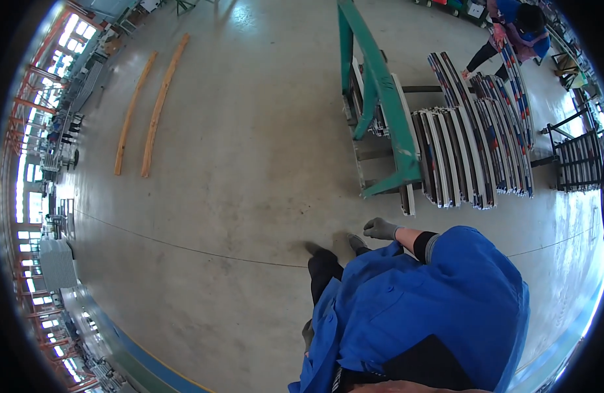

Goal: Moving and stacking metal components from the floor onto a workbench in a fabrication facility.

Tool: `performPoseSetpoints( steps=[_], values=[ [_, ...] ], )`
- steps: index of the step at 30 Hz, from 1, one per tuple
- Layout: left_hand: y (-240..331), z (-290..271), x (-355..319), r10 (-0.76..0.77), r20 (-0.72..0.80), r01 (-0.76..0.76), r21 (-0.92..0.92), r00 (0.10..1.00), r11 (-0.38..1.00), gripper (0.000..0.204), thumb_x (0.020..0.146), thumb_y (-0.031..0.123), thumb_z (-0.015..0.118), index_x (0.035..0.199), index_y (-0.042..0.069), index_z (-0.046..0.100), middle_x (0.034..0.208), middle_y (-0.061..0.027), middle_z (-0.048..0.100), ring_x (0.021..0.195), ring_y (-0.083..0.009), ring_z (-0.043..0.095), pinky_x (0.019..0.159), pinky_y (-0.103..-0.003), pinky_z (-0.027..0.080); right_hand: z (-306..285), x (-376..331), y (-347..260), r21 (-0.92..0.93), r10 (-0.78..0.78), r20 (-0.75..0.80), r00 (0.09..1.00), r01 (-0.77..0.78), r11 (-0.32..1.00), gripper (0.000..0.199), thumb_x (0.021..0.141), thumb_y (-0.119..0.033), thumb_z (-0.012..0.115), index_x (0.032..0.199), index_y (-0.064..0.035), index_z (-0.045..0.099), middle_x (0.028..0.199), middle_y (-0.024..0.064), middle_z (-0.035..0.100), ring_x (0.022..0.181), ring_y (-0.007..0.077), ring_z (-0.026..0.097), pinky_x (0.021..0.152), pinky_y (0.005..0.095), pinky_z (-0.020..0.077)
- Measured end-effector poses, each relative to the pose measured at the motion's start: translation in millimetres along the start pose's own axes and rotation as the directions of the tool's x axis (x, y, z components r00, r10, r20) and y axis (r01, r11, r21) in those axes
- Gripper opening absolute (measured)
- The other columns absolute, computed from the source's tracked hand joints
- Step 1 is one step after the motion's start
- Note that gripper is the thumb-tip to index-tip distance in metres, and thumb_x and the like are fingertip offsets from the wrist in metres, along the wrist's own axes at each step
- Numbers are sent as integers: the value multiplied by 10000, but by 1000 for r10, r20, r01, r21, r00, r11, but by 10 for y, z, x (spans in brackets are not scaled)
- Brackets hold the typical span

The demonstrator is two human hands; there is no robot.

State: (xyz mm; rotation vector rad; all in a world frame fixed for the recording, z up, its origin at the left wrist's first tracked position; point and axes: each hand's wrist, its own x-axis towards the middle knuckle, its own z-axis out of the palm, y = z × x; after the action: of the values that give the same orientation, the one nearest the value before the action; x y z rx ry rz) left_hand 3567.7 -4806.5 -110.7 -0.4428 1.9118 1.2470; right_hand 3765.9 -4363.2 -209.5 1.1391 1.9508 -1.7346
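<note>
My right hand [382, 229], in a grey glove, hangs in front of my blue jacket with its fingers loosely curled in. Nothing shows in it. The nearest things to it are the lower ends of a row of long, wrapped profiles [446, 157] leaning on a rack with a green frame [397, 124]. Of my left hand [307, 334], only a bit of grey glove shows beside the jacket's edge; its fingers are mostly hidden. One dark-trousered leg [325, 265] is blurred in mid-step, and a grey shoe [356, 243] is on the floor.
Another person [518, 29] in blue, wearing red gloves, bends over the far end of the profiles. Two long wooden beams [159, 105] lie on the floor at far left. A black metal rack [579, 160] stands at right. Windows and machinery line the left side.
</note>
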Motion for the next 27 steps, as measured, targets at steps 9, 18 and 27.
performPoseSetpoints(
  steps=[9, 18, 27],
  values=[
    [1405, -429, 1601, 115, 191, -159, 232, 975, 960, 294, 945, 220, 659, 1127, -11, 669, 914, -96, 707, 769, -168, 659, 630, -294, 515, 8, 761, -661, 87, 320, -90, 943, -313, 946, 426, 790, -314, 708, 1074, 2, 734, 991, 174, 744, 909, 275, 716, 858, 370, 549],
    [3962, -718, 3630, 55, 281, -120, 218, 958, 969, 269, 950, 231, 651, 1122, 26, 684, 908, -43, 694, 771, -121, 643, 647, -260, 495, -9, 1576, -1875, 189, 252, -265, 931, -206, 960, 427, 833, -272, 705, 1131, 34, 703, 957, 150, 735, 797, 207, 702, 743, 351, 563],
    [5751, 704, 4648, 113, 424, -276, 346, 899, 897, 279, 968, 215, 628, 1160, 18, 676, 965, -51, 707, 815, -126, 650, 682, -256, 499, -434, 2561, -2180, 314, 349, -295, 890, -254, 915, 455, 812, -339, 697, 1096, 15, 723, 1062, 204, 726, 1000, 320, 687, 904, 406, 526]
  ],
)
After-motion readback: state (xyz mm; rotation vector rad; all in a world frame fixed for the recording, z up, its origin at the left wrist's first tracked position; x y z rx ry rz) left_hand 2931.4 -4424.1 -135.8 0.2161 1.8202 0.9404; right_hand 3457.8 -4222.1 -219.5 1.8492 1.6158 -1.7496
